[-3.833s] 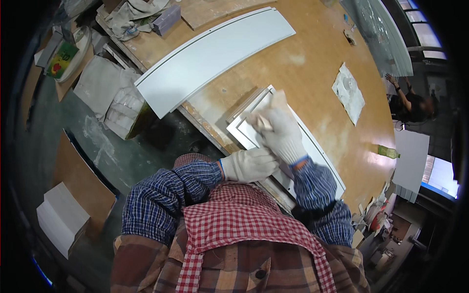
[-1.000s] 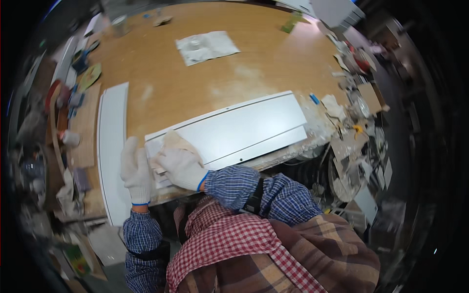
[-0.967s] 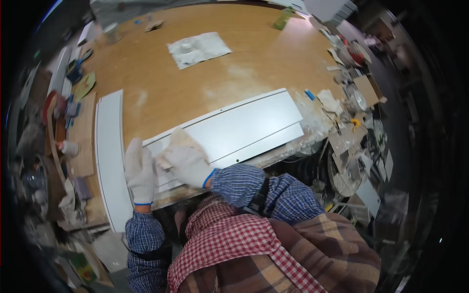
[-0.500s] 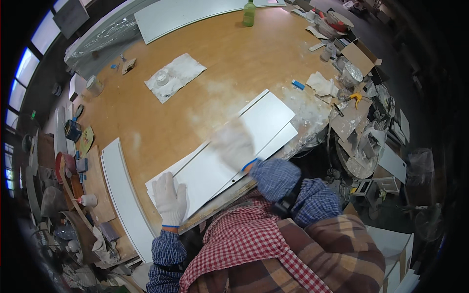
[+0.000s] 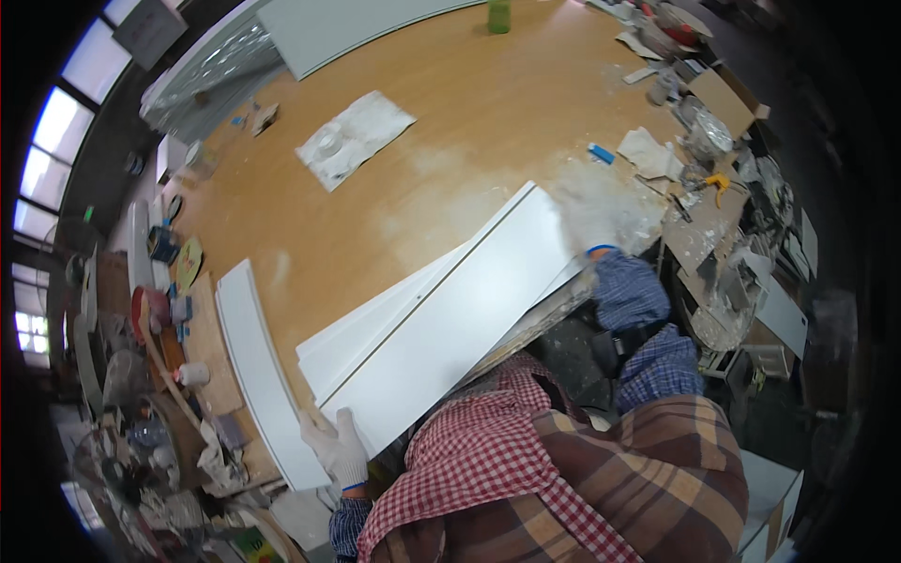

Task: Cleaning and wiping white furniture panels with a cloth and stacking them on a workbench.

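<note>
R hand (image 5: 587,216) v. blurred, grip unclear; green btl (image 5: 499,16) w/ top cut off at upper edge

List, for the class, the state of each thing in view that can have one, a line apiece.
Top grooved white panel: askew over the white panels beneath
Left gloved hand: at that panel's near end, thumb apart
Right gloved hand: at its far end, blurred
Curved white panel: lying flat
White sheet: spread out, wrinkled
Green bottle: upright, top cut off

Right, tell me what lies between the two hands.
In the head view, the top white panel spans the stretch between the left hand at its near end and the blurred right hand by its far end.
</note>
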`<action>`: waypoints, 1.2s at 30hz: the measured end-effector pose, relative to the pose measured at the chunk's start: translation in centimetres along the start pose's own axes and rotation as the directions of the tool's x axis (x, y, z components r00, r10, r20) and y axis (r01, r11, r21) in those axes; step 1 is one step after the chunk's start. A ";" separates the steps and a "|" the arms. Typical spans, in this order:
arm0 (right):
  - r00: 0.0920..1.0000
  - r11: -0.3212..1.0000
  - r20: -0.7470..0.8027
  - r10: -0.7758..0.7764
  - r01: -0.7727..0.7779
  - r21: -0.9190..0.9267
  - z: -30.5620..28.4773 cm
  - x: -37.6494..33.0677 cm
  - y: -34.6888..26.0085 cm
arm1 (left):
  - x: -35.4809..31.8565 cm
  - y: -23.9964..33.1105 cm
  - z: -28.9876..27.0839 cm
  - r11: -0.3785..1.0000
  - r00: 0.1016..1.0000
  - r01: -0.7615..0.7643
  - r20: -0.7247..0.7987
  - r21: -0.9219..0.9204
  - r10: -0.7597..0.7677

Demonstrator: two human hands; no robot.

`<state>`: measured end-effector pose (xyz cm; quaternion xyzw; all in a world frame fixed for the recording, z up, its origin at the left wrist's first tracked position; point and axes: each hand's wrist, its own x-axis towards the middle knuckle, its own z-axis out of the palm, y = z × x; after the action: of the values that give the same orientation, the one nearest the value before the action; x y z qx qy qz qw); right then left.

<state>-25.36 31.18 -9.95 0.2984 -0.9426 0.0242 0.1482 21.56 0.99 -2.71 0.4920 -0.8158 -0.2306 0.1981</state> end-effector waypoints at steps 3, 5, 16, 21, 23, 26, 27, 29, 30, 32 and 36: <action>0.873 0.876 0.099 0.478 -0.465 -0.129 -4.3 -1.6 2.5 | -1.2 -1.9 -2.6 0.848 0.864 0.503 0.093 -0.168 -0.494; 0.720 0.566 -0.024 0.694 -0.524 0.636 -3.0 -4.1 7.2 | -0.8 -0.9 -3.8 0.401 0.531 0.836 0.737 -0.374 -0.418; 0.627 -0.124 0.364 0.689 -0.393 0.911 -8.4 -8.0 2.4 | -5.1 -5.1 -4.2 0.298 0.792 0.608 0.588 -0.736 -0.164; 0.715 0.007 0.300 0.632 -0.392 0.920 -9.5 -7.7 -2.3 | -6.2 -7.4 -9.1 0.160 0.841 0.522 0.474 -0.838 -0.260; 0.776 0.119 0.237 0.585 -0.370 0.921 -9.7 -7.7 -4.2 | -6.6 -9.1 -10.0 0.228 0.865 0.493 0.445 -0.840 -0.230; 0.861 0.190 0.171 0.479 -0.292 0.937 -12.2 -7.0 -9.7 | -7.2 -11.8 -10.6 0.210 0.835 0.462 0.343 -0.861 -0.429; 0.856 0.196 0.171 0.488 -0.299 0.934 -12.3 -6.7 -10.8 | -7.3 -13.0 -10.3 0.209 0.833 0.471 0.355 -0.857 -0.424; 0.899 0.235 0.145 0.413 -0.259 0.937 -11.5 -6.2 -12.6 | -7.3 -14.7 -9.7 0.177 0.847 0.327 0.205 -0.928 -0.490; 0.895 0.243 0.148 0.420 -0.268 0.932 -10.8 -5.8 -13.2 | -7.4 -16.0 -9.8 0.164 0.846 0.326 0.210 -0.931 -0.490; 0.915 0.451 0.170 0.365 -0.333 0.828 -9.0 -4.7 -14.9 | -7.5 -18.4 -9.3 0.127 0.820 0.329 0.217 -0.936 -0.529; 0.940 0.530 0.284 0.189 -0.341 0.776 -10.3 -4.7 -26.3 | -7.6 -20.6 -8.0 0.065 0.741 0.348 0.232 -0.935 -0.630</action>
<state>-3.99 13.60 -2.60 0.1865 -0.8673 0.4527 -0.0898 43.95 -2.08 -8.71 0.5411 -0.2599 -0.6589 0.4534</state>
